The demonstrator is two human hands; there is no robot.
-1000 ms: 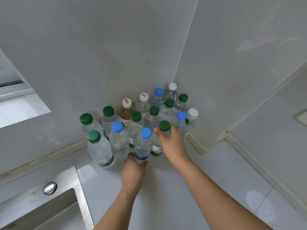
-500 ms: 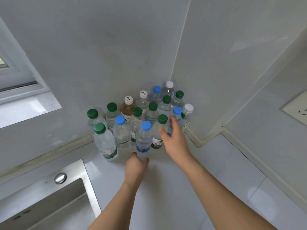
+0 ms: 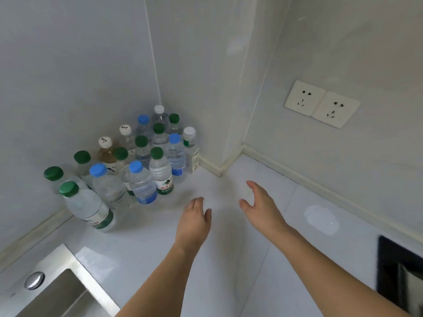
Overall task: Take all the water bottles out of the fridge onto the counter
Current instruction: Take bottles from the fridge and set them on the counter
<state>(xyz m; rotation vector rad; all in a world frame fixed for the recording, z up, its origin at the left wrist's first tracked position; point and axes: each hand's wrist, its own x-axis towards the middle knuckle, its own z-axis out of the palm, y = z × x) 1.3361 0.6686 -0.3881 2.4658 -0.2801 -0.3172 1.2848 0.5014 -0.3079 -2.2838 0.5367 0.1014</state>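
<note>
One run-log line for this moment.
left hand: open, empty | right hand: open, empty | bottles: clustered upright, counter corner

Bottle cluster (image 3: pixel 137 165) packed cap to cap into the wall corner at 11 o'clock; no gap between bottles is seen for fingers; access only from the front row. Bare counter (image 3: pixel 263 259) lies open from 12 through 3 to 6 o'clock; both hands held above it, apart from the bottles. Sink (image 3: pixel 52 291) blocks 8 o'clock; wall sockets (image 3: pixel 321 104) sit at 1 o'clock.
</note>
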